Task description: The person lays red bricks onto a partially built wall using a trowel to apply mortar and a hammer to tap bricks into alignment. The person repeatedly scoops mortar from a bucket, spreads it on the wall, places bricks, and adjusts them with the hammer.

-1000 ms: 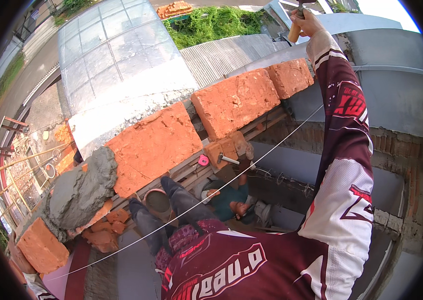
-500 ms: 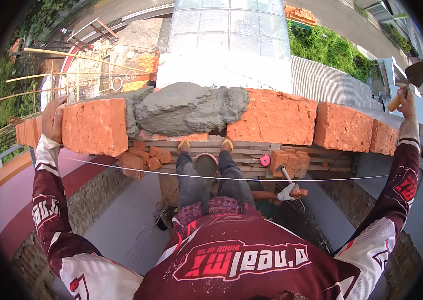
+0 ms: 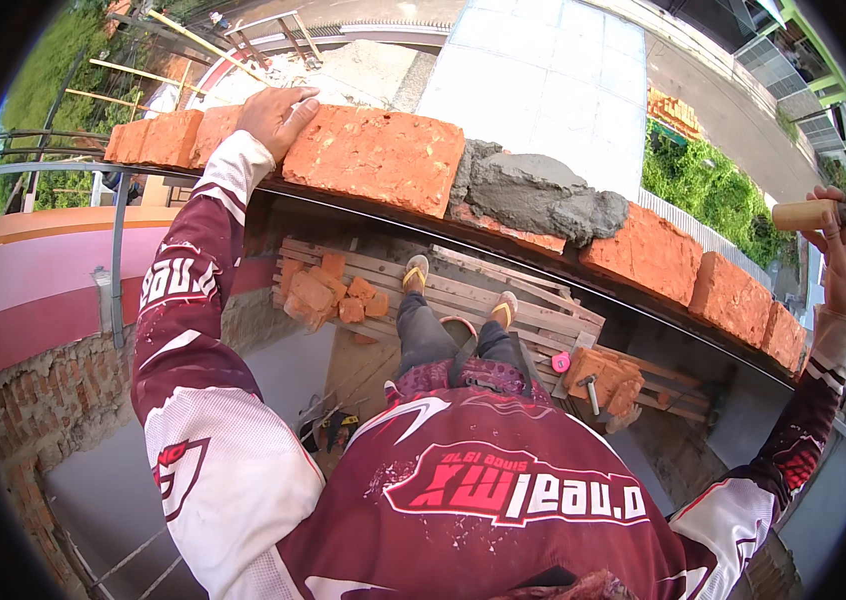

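Note:
My left hand (image 3: 275, 125) is closed over the wall's top edge, against the left end of an orange brick (image 3: 378, 155). Its fingers curl over the far side, where their tips are hidden. Raised at the far right, my right hand (image 3: 840, 250) grips a trowel by its wooden handle (image 3: 801, 216); the dark blade is partly lost in the rim. Grey wet mortar (image 3: 533, 195) lies in a lump on the wall between that brick and another brick (image 3: 643, 252) to the right.
Below the wall, my feet stand on wooden planks (image 3: 543, 310). Broken bricks (image 3: 318, 290) lie left of them; a pink tape measure (image 3: 561, 362), stacked bricks (image 3: 603, 375) and a hammer (image 3: 592, 392) are right. Another person's gloved hand (image 3: 625, 418) shows beside the stack. A taut string runs along the wall.
The view has swung leftward, so the mortar and bricks appear farther right and tilted. My left hand stays by the same brick. The trowel has turned in my right hand.

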The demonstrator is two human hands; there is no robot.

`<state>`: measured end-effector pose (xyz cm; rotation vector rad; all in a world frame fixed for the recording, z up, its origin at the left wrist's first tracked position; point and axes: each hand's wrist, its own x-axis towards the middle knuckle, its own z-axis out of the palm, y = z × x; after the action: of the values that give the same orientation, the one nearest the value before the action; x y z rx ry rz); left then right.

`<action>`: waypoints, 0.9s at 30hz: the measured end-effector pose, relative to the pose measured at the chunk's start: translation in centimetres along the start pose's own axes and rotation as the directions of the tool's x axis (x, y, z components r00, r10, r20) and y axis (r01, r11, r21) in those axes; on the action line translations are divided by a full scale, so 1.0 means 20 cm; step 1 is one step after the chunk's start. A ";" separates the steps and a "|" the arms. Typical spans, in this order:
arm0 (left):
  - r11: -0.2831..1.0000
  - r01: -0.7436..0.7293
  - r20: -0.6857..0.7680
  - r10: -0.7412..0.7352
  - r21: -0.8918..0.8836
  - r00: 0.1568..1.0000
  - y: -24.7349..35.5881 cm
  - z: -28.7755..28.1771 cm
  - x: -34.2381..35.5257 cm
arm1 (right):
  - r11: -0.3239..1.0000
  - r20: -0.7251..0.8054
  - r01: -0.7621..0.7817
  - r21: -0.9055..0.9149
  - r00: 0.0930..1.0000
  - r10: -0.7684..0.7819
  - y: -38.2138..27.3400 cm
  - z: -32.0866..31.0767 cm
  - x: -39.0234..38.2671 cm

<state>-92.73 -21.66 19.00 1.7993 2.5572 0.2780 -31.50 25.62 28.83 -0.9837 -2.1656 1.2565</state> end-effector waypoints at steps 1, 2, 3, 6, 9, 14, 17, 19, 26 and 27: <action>1.000 0.017 -0.019 -0.017 -0.009 1.000 0.01 0.00 0.00 | 0.999 0.001 0.029 0.035 1.000 -0.029 -0.10 0.08 -0.04; 0.999 0.032 -0.029 -0.033 -0.025 0.999 0.01 0.00 0.00 | 0.996 0.002 0.053 0.067 0.999 -0.053 -0.20 0.16 -0.09; 0.998 0.052 -0.026 -0.053 -0.045 0.998 0.02 0.01 0.00 | 0.992 0.002 0.077 0.099 0.997 -0.078 -0.29 0.25 -0.15; 0.994 0.051 -0.010 -0.052 -0.095 0.999 0.01 0.01 0.00 | 0.973 -0.077 0.145 0.179 0.988 -0.133 -0.51 0.51 -0.36; 0.969 0.032 -0.004 -0.034 -0.245 0.999 -0.01 0.03 0.00 | 0.910 -0.163 0.225 0.349 0.971 -0.177 -0.66 0.81 -0.60; 0.977 0.045 0.130 -0.018 -0.208 0.991 -0.03 0.01 0.01 | 0.765 -0.232 0.336 0.549 0.941 -0.246 -0.76 1.39 -0.91; 0.984 0.043 0.161 -0.016 -0.170 0.987 0.00 -0.01 0.01 | 0.854 -0.228 0.260 0.450 0.959 -0.171 -0.79 1.75 -1.01; 0.986 0.048 0.149 -0.023 -0.161 0.988 0.01 -0.03 0.00 | 0.859 -0.083 0.145 0.492 0.989 -0.119 -0.81 1.91 -1.04; 0.990 0.065 0.181 -0.042 -0.123 0.983 0.02 -0.02 0.02 | 0.808 0.365 0.500 -0.311 0.848 -0.385 -0.77 2.21 -0.93; 0.989 0.070 0.181 -0.045 -0.131 0.982 0.01 -0.02 0.03 | 0.746 0.390 0.594 -0.300 0.790 -0.473 -0.76 2.26 -0.90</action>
<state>-92.72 -21.09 19.49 1.6213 2.4007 0.2710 -55.81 -18.19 19.62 -0.2362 -2.7433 0.7021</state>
